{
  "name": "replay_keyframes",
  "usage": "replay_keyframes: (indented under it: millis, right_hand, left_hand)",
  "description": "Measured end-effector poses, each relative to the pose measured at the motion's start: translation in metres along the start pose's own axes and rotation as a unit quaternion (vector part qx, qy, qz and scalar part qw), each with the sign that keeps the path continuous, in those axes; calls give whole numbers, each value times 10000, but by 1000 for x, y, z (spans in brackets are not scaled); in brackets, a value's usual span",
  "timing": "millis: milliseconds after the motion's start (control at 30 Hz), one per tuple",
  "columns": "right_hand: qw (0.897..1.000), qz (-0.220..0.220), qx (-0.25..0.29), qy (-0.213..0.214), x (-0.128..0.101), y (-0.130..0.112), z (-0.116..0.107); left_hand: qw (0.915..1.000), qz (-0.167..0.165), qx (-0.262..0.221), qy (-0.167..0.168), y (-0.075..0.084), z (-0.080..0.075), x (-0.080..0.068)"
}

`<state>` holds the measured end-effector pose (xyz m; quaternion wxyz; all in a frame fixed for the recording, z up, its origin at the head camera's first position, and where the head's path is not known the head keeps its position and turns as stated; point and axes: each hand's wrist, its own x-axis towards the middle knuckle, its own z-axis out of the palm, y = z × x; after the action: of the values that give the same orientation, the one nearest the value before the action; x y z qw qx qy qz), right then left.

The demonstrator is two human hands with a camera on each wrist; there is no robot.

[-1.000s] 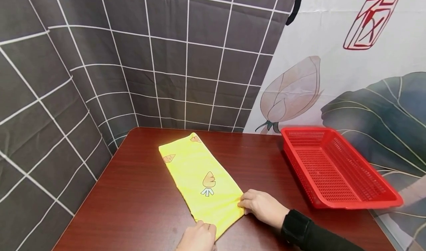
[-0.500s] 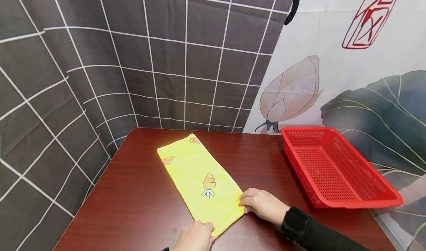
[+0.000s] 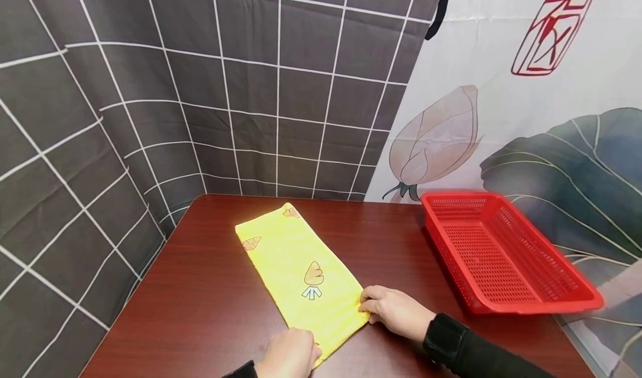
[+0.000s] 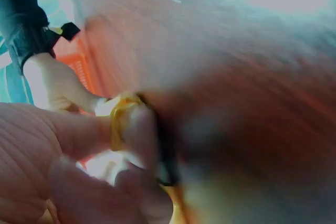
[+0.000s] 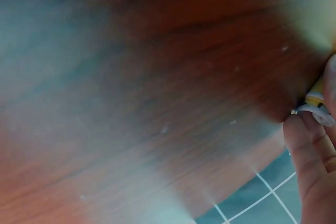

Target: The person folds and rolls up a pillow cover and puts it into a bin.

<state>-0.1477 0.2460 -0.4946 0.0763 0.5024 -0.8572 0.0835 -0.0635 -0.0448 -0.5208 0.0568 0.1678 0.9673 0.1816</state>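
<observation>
The cloth [image 3: 288, 255] is laid on the bench [image 3: 200, 289], its near corners pinched by left hand [image 3: 288, 354] and right hand [image 3: 399, 312], the left one hidden; a basket [image 3: 536, 306] is set at right, a curtain [image 3: 306, 93] hung behind

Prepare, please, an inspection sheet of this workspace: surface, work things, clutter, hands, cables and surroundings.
Surface: reddish-brown table, wood-grained.
Job's things: yellow cloth with small prints, lying lengthwise on the table.
Clutter: red basket, perforated, at the table's right side.
Hands: left hand grips the cloth's near corner; right hand pinches its right corner.
Cables: nothing seen.
Surroundings: dark gridded backdrop; white backdrop with plant prints, further right.
</observation>
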Motion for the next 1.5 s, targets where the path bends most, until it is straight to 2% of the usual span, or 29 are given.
replay_keyframes:
  millis: [200,367,467,600,667,733,867,933,1033,1100,1167,1267,1400,1500]
  right_hand:
    - [10000,-48,37,-13,1,3,-1]
    - [9996,46,162,-219,4,6,-6]
    - [9958,390,625,-547,7,8,-11]
    - [9771,1132,1519,-970,12,13,-14]
    - [9698,1320,1769,-1037,14,16,-15]
    - [9692,1310,1820,-1018,17,18,-15]
    - [9719,1335,1654,-1009,25,17,-18]
    - [9665,1597,1675,-1112,31,15,-20]
    - [9582,1997,1629,-1241,39,11,-22]
    - [9606,2068,1407,-1214,43,7,-21]
    - [9686,1971,1053,-1093,44,4,-19]
    - [9777,1755,724,-898,44,-1,-15]
    - [9842,1455,665,-762,37,-3,-12]
    - [9898,1153,493,-683,29,-3,-10]
  left_hand:
    - [9990,-168,-409,6,6,-25,-9]
    - [9983,-167,-553,67,-3,-23,-9]
    - [9983,-12,-578,121,-12,-11,-7]
    - [9976,-17,-685,-78,-18,-3,-4]
    - [9968,-69,-776,-166,-17,-8,-4]
    - [9962,-113,-831,-251,-15,-13,-5]
    - [9964,-224,-792,-202,-10,-23,-7]
    - [9970,-290,-704,-146,-8,-24,-8]
    - [9976,-253,-622,142,-4,-24,-11]
    - [9978,-67,-497,439,-1,-24,-13]
    - [9968,180,-222,743,4,-25,-14]
    - [9930,482,541,931,11,-24,-15]
    - [9830,824,1479,711,21,-25,-17]
    - [9777,1015,1792,400,25,-29,-19]
